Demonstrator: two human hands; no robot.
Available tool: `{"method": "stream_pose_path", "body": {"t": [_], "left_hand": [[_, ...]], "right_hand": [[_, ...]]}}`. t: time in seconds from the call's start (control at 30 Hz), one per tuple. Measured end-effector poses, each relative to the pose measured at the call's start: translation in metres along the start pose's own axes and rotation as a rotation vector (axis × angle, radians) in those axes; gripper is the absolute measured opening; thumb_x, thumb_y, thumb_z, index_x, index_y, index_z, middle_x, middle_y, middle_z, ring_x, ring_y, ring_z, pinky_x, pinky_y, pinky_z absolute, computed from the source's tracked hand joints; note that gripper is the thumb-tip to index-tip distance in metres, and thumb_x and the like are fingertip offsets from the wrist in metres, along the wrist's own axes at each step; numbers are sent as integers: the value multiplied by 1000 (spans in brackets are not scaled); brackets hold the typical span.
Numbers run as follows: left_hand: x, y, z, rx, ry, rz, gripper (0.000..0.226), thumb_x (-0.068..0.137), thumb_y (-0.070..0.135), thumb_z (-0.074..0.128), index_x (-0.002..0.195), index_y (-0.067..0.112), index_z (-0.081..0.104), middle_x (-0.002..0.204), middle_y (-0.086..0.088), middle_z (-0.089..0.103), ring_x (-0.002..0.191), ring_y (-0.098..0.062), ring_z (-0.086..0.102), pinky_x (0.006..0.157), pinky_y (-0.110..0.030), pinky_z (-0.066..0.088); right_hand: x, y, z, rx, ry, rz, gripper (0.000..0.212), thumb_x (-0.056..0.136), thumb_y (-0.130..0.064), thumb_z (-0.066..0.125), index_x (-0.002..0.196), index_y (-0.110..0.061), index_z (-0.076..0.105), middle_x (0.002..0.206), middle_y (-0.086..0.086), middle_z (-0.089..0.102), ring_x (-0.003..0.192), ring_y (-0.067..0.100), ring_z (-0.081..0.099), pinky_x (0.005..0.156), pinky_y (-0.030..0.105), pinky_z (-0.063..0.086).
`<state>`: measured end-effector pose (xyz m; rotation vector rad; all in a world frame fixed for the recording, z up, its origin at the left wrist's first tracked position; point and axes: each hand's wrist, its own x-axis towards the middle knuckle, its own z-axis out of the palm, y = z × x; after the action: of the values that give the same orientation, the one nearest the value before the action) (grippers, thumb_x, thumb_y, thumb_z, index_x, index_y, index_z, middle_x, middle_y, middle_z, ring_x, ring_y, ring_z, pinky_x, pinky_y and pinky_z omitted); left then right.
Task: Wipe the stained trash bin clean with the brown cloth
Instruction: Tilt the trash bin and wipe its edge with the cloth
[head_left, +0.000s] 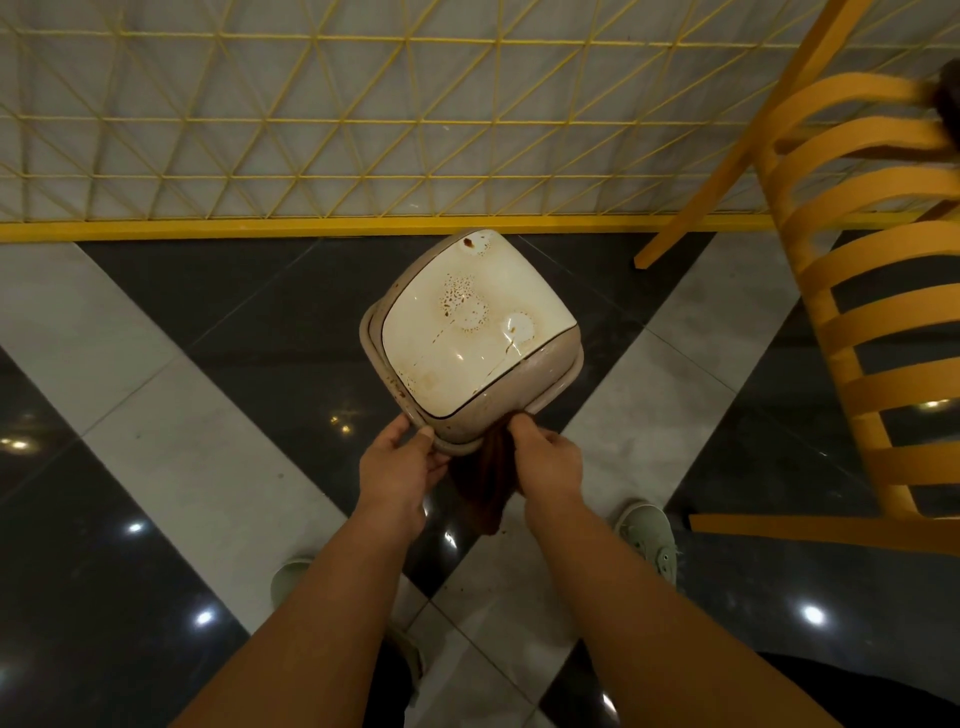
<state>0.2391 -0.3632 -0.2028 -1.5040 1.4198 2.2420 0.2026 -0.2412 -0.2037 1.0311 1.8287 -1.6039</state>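
Item 1, your left hand (402, 465): fingers curled at the near rim of the bin, thumb on top of the lip, pinching it. It holds nothing else.

Item 2, your right hand (545, 457): fingers closed round the cloth (485, 486), bunched against the bin's near corner. The rest of the cloth hangs loose below your knuckles, between the two hands.

Item 3, cloth: brown, soft, limp. It will likely fold and slip unless you keep it wadded under the fingertips.

Item 4, bin (470, 338): cream, tilted away from your fingers, its broad face turned up toward you. Brown spots and streaks (460, 301) sit just beyond your fingertips and run to the far edge; one dark blot lies at the far corner. Judged light and hollow, hard plastic, glossy, so probably slippery when wet. Best hold: the raised lip at the near edge, where your left thumb is, to brace it while the right hand scrubs outward.

Item 5, floor (156, 415): polished dark and pale tiles under the bin.

Item 6, beyond the bin: yellow lattice screen (311, 130). To the right of your right fingers, a yellow slatted chair (857, 270).
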Motion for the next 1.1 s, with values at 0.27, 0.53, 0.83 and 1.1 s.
{"method": "stream_pose_path", "body": {"t": [0.27,0.53,0.83,1.1], "left_hand": [[-3,-3,2,-48,29,3,39,95,6,52,132,18,53,100,-9,72,90,-22,69,88,-39,53],[1,2,-3,-34,-30,-20,40,94,5,52,132,16,53,102,-12,71,91,-25,70,76,-32,57],[2,6,-5,15,-41,-22,39,93,6,54,131,15,54,96,-11,72,93,-25,68,85,-36,52],[0,1,-14,-255,75,-139,34,91,16,61,125,12,57,101,-6,72,90,-17,69,72,-29,52]], "right_hand": [[-5,5,11,193,79,57,24,86,-32,61,105,-18,62,100,5,64,90,20,59,71,32,50],[-15,11,15,107,47,31,17,84,-31,62,92,-16,65,85,2,64,80,14,58,58,24,41],[23,-46,-22,87,118,68,23,86,-40,61,88,-18,61,91,5,60,78,19,54,52,26,37],[5,-25,-10,223,97,132,20,88,-38,59,90,-18,62,90,5,63,78,18,57,51,26,38]]}}
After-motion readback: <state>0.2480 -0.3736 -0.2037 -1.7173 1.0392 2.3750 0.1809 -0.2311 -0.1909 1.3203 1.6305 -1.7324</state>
